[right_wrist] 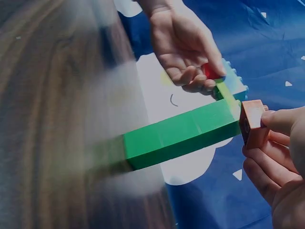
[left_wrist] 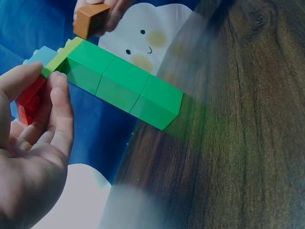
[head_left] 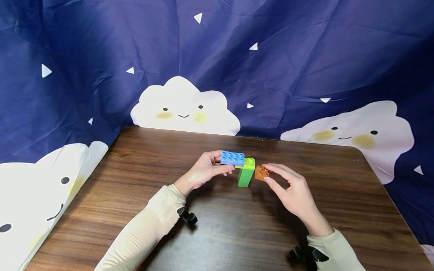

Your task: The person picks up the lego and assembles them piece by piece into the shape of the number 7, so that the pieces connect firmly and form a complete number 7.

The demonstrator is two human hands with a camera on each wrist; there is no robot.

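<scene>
A column of green bricks (head_left: 245,178) stands upright on the table, with a lime-green plate (head_left: 250,162) across its top. On the plate's left part sits a blue brick (head_left: 232,159); below that end, a red brick (left_wrist: 29,102) shows in the left wrist view. My left hand (head_left: 205,171) grips this overhanging end between thumb and fingers. An orange brick (head_left: 261,172) is pinched by my right hand (head_left: 296,192), just right of the column's top. In the head view a small gap parts it from the plate. Its studs face up.
The dark wooden table (head_left: 217,241) reaches out on all sides of the bricks. Behind its far edge hangs a dark blue cloth (head_left: 217,56) printed with white clouds and triangles. Each wrist carries a black camera mount (head_left: 187,217).
</scene>
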